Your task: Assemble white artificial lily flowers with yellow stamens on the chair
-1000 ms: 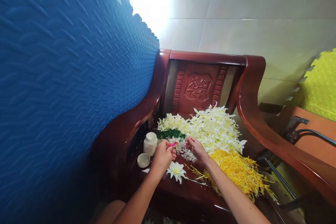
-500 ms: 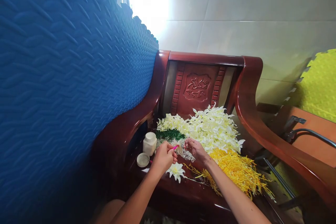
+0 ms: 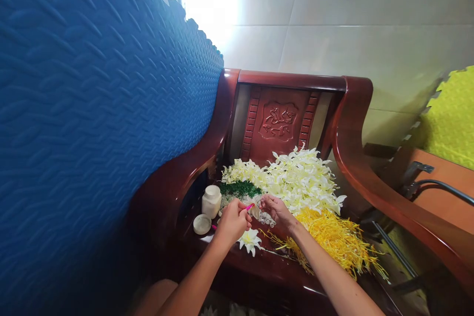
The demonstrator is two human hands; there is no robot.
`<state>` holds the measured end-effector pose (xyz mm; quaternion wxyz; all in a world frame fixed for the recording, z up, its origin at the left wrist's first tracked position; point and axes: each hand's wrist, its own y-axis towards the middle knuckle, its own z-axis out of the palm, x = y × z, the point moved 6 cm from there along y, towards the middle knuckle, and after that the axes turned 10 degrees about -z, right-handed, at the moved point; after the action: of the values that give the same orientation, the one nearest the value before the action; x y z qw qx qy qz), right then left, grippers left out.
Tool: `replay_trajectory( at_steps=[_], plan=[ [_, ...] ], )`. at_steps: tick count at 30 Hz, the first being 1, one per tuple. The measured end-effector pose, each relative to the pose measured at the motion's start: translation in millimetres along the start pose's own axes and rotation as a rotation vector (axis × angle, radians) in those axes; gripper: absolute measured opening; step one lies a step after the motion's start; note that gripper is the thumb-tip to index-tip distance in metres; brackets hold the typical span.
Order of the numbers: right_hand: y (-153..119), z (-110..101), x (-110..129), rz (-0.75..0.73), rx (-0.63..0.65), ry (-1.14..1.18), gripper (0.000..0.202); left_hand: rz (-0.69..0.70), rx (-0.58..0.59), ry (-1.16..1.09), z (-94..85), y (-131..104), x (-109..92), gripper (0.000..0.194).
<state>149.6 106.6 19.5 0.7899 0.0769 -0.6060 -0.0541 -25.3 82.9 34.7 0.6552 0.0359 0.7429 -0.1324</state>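
Observation:
My left hand [image 3: 233,219] is closed around a thin bright pink stick-like tool [image 3: 250,206], its end pointing toward my right hand. Pale petals of a white artificial flower [image 3: 255,212] show between the two hands; which hand supports them is unclear. My right hand [image 3: 276,210] pinches thumb and fingers together at the flower, and whatever small piece is in them blends with the background. Under and behind the fingertips lies a heap of small clear ring-shaped pieces [image 3: 267,219]. One white artificial lily [image 3: 251,241] rests on the dark wooden seat just below my hands.
An open white jar [image 3: 212,201] and a round lid [image 3: 202,224] stand at left. Behind are green pieces [image 3: 240,188] and heaped white artificial flowers [image 3: 299,180]; yellow stamen strands [image 3: 333,239] lie right. The chair's arms [image 3: 355,133] and a blue foam mat [image 3: 111,98] flank the seat.
The hands stay almost in place, with the pink tool's tip shifting slightly right and upward toward the flower. The view has moved a little.

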Motion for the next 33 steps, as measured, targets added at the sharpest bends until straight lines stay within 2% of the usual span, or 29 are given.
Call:
replay_trajectory(
  at_steps=[4,10,14,16,20,26,30,33],
  plan=[
    [1,8,4,-0.01,-0.004,0.013,0.033,0.035,-0.011,-0.014,-0.6,0,-4,0.003],
    [-1,30,13,-0.058,-0.079,0.081,0.028,-0.017,0.006,-0.087,0.9,1,-7,0.017],
    [-5,44,18,-0.034,-0.118,0.148,0.03,0.032,0.041,-0.03,3.8,-5,-16,0.023],
    [-6,47,21,-0.043,-0.169,0.172,0.028,0.099,0.004,0.057,2.4,-10,-23,0.023],
    [-5,50,27,-0.084,-0.214,0.147,0.026,0.253,-0.162,0.303,-3.1,-22,-40,0.023],
    [-4,58,27,-0.026,-0.186,0.157,0.031,0.323,-0.25,0.362,-3.2,-31,-47,0.027],
    [-4,60,31,-0.018,-0.23,0.177,0.031,0.381,-0.32,0.423,-1.9,-36,-51,0.027],
    [-5,63,30,0.043,-0.248,0.196,0.034,0.384,-0.347,0.511,0.5,-39,-54,0.028]
  ],
)
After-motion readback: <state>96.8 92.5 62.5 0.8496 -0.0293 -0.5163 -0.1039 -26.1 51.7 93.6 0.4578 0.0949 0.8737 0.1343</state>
